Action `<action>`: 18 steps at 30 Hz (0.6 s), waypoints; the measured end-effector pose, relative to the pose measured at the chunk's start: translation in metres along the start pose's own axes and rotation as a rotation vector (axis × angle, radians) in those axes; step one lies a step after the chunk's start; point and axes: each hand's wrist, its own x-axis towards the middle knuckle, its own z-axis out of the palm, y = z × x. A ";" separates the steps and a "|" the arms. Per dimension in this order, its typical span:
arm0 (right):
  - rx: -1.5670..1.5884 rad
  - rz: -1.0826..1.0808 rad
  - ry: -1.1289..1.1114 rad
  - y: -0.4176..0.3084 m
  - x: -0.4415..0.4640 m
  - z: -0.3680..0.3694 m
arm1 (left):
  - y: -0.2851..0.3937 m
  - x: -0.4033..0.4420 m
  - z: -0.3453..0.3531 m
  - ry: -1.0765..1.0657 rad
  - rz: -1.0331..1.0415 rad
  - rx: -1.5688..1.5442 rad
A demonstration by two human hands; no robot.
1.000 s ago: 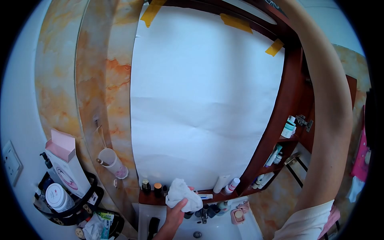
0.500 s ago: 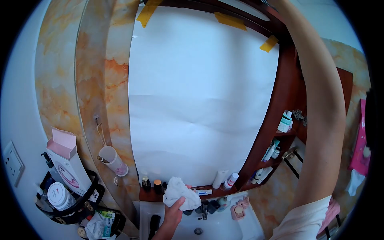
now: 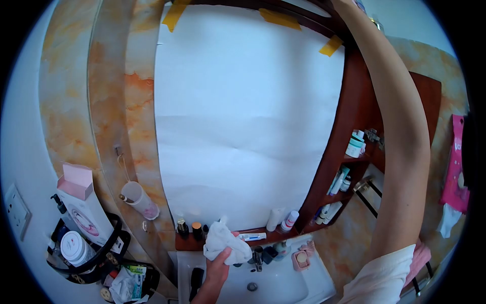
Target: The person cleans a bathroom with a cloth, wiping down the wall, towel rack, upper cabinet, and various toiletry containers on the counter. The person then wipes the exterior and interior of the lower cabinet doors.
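Observation:
My left hand (image 3: 218,268) is closed round a bunched white cloth (image 3: 225,243), with the thumb across its front. The cloth hangs above the back of the sink (image 3: 283,290), in front of the wooden ledge (image 3: 190,244). A toothpaste tube (image 3: 252,236) lies on that ledge just right of the cloth. My right arm (image 3: 405,126) stretches up along the right side to the top of the cabinet. The top edge of the view cuts off my right hand, so its fingers and anything in them are hidden.
A large white sheet (image 3: 243,111) covers the cabinet front, held by yellow tape (image 3: 281,19). Bottles stand on the ledge and on the right-hand shelves (image 3: 357,159). To the left are a cup (image 3: 139,197) and a black corner rack (image 3: 114,243) holding a box (image 3: 88,213).
The whole view has shifted slightly, with the cabinet and sheet now a little further left and up. My left hand still grips the cloth, and the right arm stays raised.

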 end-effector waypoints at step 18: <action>-0.772 0.225 0.183 0.034 -0.324 -0.356 | -0.043 -0.018 0.007 -0.193 -0.262 -0.085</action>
